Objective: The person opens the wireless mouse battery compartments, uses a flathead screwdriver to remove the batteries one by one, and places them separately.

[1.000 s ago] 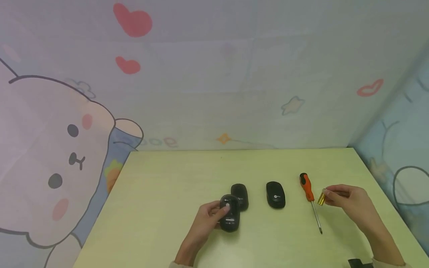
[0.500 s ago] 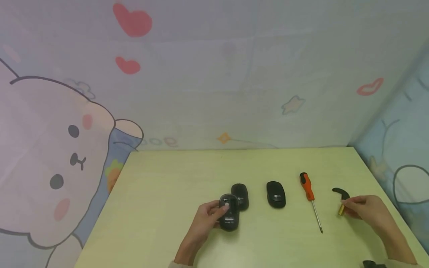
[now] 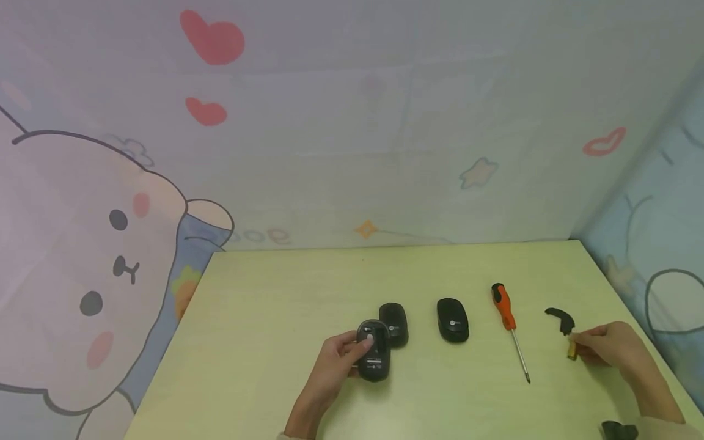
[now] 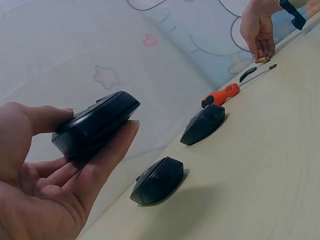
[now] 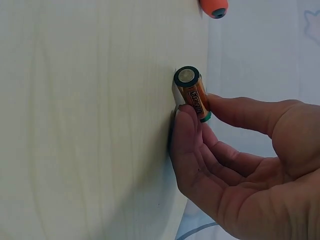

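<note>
Right wrist: battery (image 5: pixel 195 96), flat end (image 5: pixel 186 75) upper-left

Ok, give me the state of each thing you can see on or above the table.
Held computer mouse: raised in left hand, underside showing
Middle computer mouse: top up on table
Right computer mouse: top up, unheld
Orange-handled screwdriver: lying down, unheld
Curved black piece: lying loose
Battery: pinched in right hand, outside any mouse

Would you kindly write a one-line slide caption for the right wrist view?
The right hand pinches a battery over the pale table, orange screwdriver handle at top.
</note>
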